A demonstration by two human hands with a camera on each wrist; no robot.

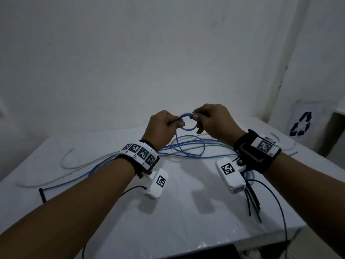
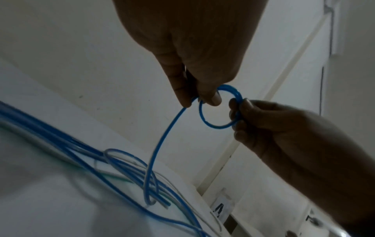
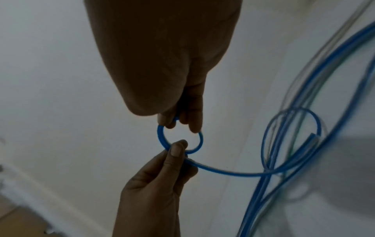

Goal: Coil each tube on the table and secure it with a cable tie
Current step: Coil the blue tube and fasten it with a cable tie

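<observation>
We held a small blue coil (image 1: 187,122) in the air between both hands, so the task was barely under way. Our left hand (image 1: 162,126) pinched one side of the ring between thumb and forefinger, where the free run of the blue tube (image 2: 160,144) dropped away below those fingers to the table (image 1: 186,212). Our right hand (image 1: 214,122) pinched the opposite side. Only a turn or two was wound (most of its length lay loose beneath our fingers), the other tubes (image 1: 89,169) were uncoiled, and the black cable ties (image 1: 253,202) lay unused behind our right wrist.
</observation>
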